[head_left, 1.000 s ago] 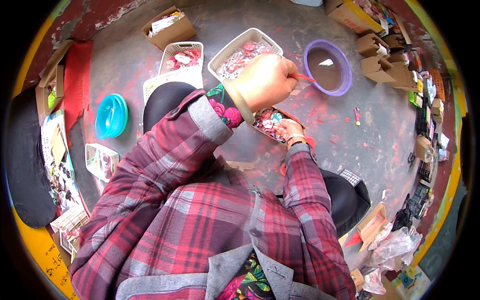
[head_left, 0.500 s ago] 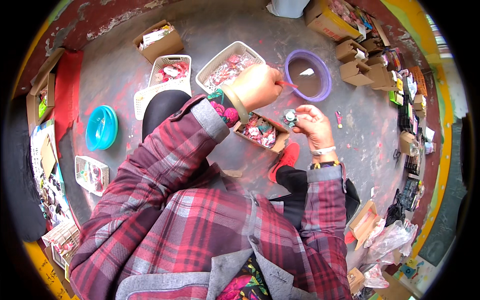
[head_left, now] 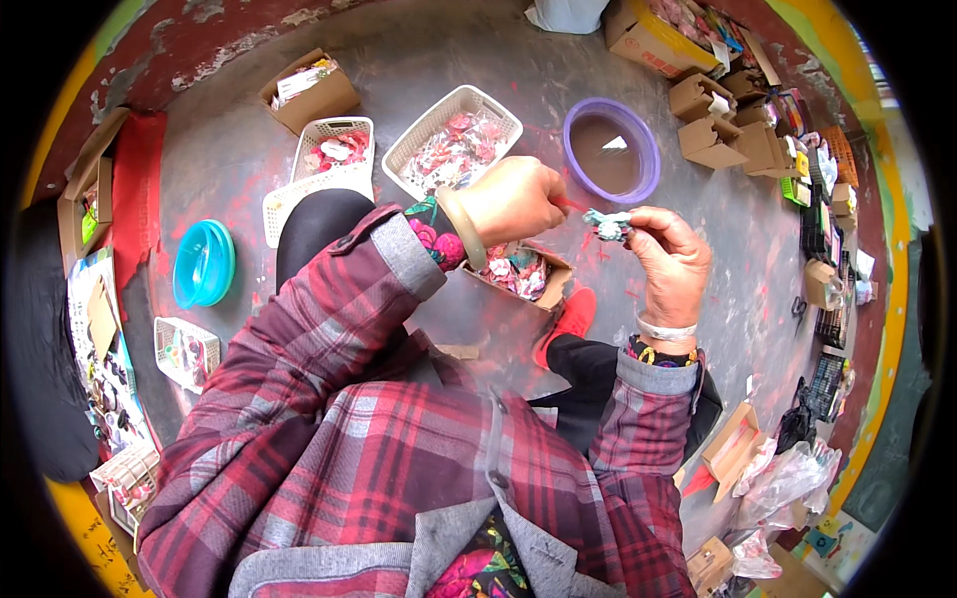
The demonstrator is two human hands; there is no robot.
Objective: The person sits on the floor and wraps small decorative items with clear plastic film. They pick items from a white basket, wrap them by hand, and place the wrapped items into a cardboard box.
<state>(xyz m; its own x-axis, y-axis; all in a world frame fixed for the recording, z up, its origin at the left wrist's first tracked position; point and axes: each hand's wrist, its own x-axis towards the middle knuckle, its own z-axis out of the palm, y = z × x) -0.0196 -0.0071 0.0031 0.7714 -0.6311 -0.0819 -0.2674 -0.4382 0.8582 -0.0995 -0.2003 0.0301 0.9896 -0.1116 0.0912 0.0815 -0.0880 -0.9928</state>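
My left hand (head_left: 513, 199) is closed in a pinch, with a thin red strip (head_left: 571, 204) showing at its fingertips. Close by on the right, my right hand (head_left: 674, 261) grips a small pale-green ruffled ornament (head_left: 606, 225) between thumb and fingers. The strip's tip comes near the ornament's left side; whether they touch I cannot tell. Beneath both hands stands a small cardboard box (head_left: 554, 289) filled with pink, red and white pieces, partly hidden by my left wrist.
Ahead on the floor are a white basket (head_left: 397, 149) of wrapped pink pieces, smaller white baskets (head_left: 282, 212) and a purple basin (head_left: 653, 164). A turquoise basin (head_left: 227, 261) sits at left. Cardboard boxes (head_left: 710, 145) and crates line the right wall; plastic bags (head_left: 788, 483) lie lower right.
My right hand has shifted right, and the pale-green ornament has moved right and slightly up. My left hand has come down a little, bringing the red strip close to the ornament.
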